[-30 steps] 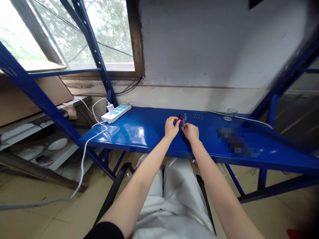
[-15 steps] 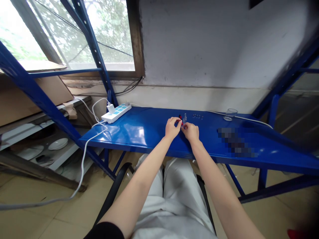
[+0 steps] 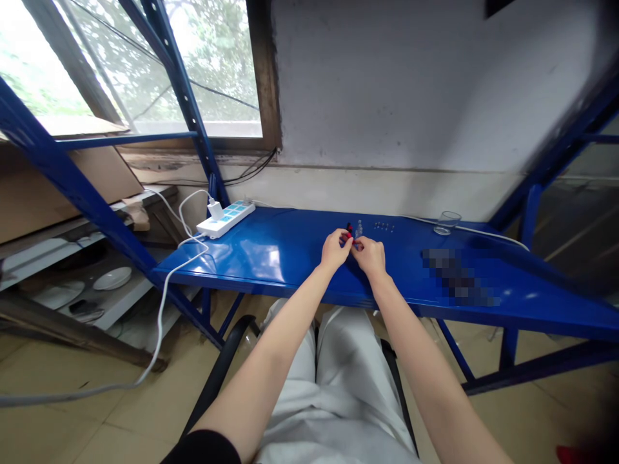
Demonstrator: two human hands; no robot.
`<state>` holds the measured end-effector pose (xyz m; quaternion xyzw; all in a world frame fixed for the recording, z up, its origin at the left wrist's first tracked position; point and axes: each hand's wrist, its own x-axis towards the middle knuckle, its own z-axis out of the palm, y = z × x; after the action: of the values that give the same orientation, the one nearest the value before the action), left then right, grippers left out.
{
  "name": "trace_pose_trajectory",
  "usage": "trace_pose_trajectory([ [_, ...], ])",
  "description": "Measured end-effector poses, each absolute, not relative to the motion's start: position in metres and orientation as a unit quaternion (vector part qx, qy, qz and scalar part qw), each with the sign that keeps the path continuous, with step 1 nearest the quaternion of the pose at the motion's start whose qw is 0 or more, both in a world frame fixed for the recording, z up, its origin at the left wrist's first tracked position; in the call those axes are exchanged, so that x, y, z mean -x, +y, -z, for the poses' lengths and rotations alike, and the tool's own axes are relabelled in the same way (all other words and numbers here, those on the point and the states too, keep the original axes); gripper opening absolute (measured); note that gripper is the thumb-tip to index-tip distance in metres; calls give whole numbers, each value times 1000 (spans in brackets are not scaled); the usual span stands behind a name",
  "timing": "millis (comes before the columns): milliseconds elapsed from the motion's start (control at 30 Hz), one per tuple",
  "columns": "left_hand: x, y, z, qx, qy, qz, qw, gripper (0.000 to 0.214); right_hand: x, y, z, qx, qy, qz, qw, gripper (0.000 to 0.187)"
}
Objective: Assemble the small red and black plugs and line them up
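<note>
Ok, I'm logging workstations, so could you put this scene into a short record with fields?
Left hand: pinching a small red piece, partly hidden
Right hand: fingertips close to the left's; its hold is unclear
Beyond hands: small clear parts
Right of those: tiny pieces in a row
Surface: blue table
Rear right: clear glass
Left end: white power strip, one plug standing in it

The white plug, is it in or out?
In, it seems: the white plug stands right against the power strip, with no gap showing between them.
</note>
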<state>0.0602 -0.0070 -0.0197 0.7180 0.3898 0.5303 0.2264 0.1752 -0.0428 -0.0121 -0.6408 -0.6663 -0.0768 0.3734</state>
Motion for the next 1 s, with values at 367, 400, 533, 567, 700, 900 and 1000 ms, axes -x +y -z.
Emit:
trace_pose_trajectory([
  [367, -60, -2, 20, -699, 399, -518, 289, 9, -175, -44, 11, 605, -682, 57, 406, 20],
  [400, -60, -2, 20, -695, 402, -513, 301, 9, -176, -44, 11, 602, -685, 58, 406, 20],
  [533, -58, -2, 18, -685, 417, -497, 331, 11, -177, -43, 13, 589, -695, 64, 406, 18],
  [567, -58, -2, 18, -683, 420, -496, 333, 12, -177, -43, 13, 586, -698, 66, 407, 18],
  [700, -57, -4, 17, -686, 419, -495, 330, 12, -178, -42, 13, 575, -707, 72, 406, 16],
  [900, -57, -6, 16, -714, 437, -466, 287, 11, -180, -43, 14, 574, -709, 72, 403, 14],
  [1000, -51, -7, 13, -740, 438, -441, 258, 12, -179, -43, 14, 565, -720, 64, 399, 14],
])
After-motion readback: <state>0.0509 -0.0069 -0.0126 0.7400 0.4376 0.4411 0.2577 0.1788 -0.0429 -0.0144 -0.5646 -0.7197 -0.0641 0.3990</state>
